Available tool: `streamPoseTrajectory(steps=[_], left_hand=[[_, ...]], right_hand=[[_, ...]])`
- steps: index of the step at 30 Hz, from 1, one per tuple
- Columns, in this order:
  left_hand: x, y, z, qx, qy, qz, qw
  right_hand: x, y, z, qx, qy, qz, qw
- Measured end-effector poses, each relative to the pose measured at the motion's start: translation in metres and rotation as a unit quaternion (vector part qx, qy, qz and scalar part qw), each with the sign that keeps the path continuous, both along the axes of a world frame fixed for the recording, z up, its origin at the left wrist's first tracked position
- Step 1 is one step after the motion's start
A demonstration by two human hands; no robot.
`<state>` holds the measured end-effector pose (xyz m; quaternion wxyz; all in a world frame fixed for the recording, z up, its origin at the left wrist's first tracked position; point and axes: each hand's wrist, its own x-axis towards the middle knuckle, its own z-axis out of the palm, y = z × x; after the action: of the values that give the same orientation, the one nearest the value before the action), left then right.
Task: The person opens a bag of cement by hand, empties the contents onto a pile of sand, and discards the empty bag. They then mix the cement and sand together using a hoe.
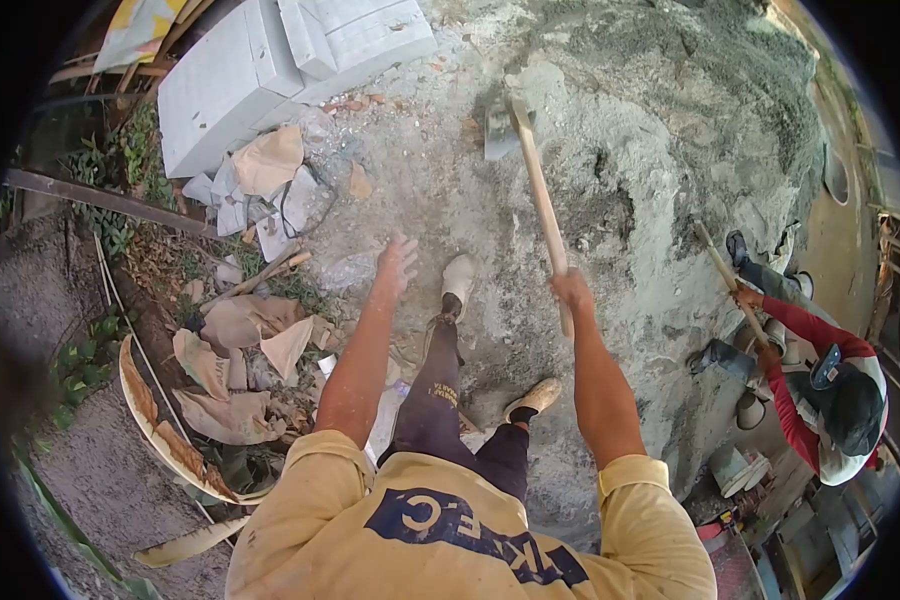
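Observation:
My right hand (572, 290) is wrapped round the wooden handle of a hoe (542, 195), near its lower end. The hoe's metal blade (500, 135) rests at the edge of a heap of grey sandy mix (620, 130), ahead of me and a little to the right. Out in front on the left, my left hand (398, 262) holds nothing, its fingers apart and slightly blurred. It hovers near my left shoe (459, 277), away from the handle.
White blocks (225, 85) are stacked at the upper left. Torn paper sacks (235, 375) and scraps litter the ground below them, beside a metal bar (110, 205). To the right, a co-worker in red sleeves (805, 325) grips another wooden-handled tool (730, 275). Buckets (750, 410) stand close to that person.

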<state>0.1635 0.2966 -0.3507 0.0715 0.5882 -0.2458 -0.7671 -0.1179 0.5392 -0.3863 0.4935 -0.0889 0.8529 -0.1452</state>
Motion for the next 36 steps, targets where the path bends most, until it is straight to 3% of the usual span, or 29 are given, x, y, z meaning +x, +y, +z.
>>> streamPoseTrajectory(steps=[2, 9, 12, 15, 18, 19, 20, 21, 22, 23, 25, 28, 31, 33, 35, 36], left_hand=[[0.011, 0.036, -0.017, 0.034, -0.013, 0.008, 0.999], [-0.046, 0.138, -0.025, 0.087, 0.045, -0.143, 0.985], [-0.093, 0.18, -0.02, 0.139, 0.065, -0.166, 0.974], [-0.134, 0.26, -0.013, 0.229, 0.072, -0.185, 0.953], [-0.163, 0.375, 0.027, 0.313, 0.069, -0.216, 0.922], [-0.17, 0.423, 0.042, 0.366, 0.056, -0.179, 0.912], [-0.171, 0.482, 0.033, 0.463, 0.114, -0.123, 0.871], [-0.164, 0.546, 0.027, 0.5, 0.024, -0.075, 0.863], [-0.149, 0.594, 0.052, 0.466, 0.029, -0.105, 0.878], [-0.132, 0.635, 0.058, 0.498, 0.027, -0.125, 0.858], [-0.115, 0.671, 0.087, 0.495, 0.011, -0.182, 0.85], [-0.092, 0.654, 0.092, 0.46, -0.014, -0.228, 0.858], [-0.119, 0.555, 0.08, 0.365, -0.024, -0.185, 0.912], [-0.15, 0.471, 0.048, 0.271, -0.037, -0.154, 0.95], [-0.199, 0.369, 0.048, 0.12, -0.012, -0.094, 0.988], [-0.226, 0.309, 0.072, 0.062, 0.016, -0.088, 0.994]], right_hand=[[0.008, 0.041, 0.027, 0.079, -0.073, 0.038, 0.993], [-0.031, 0.075, 0.136, 0.106, -0.036, 0.092, 0.989], [-0.022, 0.167, 0.182, 0.107, 0.011, 0.103, 0.989], [0.04, 0.289, 0.259, 0.061, 0.139, 0.157, 0.976], [0.134, 0.385, 0.363, 0.156, 0.103, 0.051, 0.981], [0.166, 0.405, 0.396, 0.193, 0.108, 0.032, 0.975], [0.195, 0.422, 0.425, 0.249, 0.124, 0.017, 0.96], [0.219, 0.438, 0.45, 0.3, 0.135, 0.007, 0.944], [0.236, 0.451, 0.466, 0.357, 0.123, -0.023, 0.926], [0.253, 0.463, 0.476, 0.385, 0.146, -0.045, 0.91], [0.295, 0.502, 0.48, 0.404, 0.149, -0.082, 0.899], [0.344, 0.524, 0.459, 0.349, 0.15, -0.074, 0.922], [0.352, 0.521, 0.362, 0.21, 0.176, -0.072, 0.959], [0.307, 0.457, 0.304, 0.119, 0.159, -0.133, 0.971], [0.259, 0.4, 0.242, 0.019, 0.121, -0.162, 0.979], [0.227, 0.357, 0.221, -0.041, 0.137, -0.157, 0.977]])
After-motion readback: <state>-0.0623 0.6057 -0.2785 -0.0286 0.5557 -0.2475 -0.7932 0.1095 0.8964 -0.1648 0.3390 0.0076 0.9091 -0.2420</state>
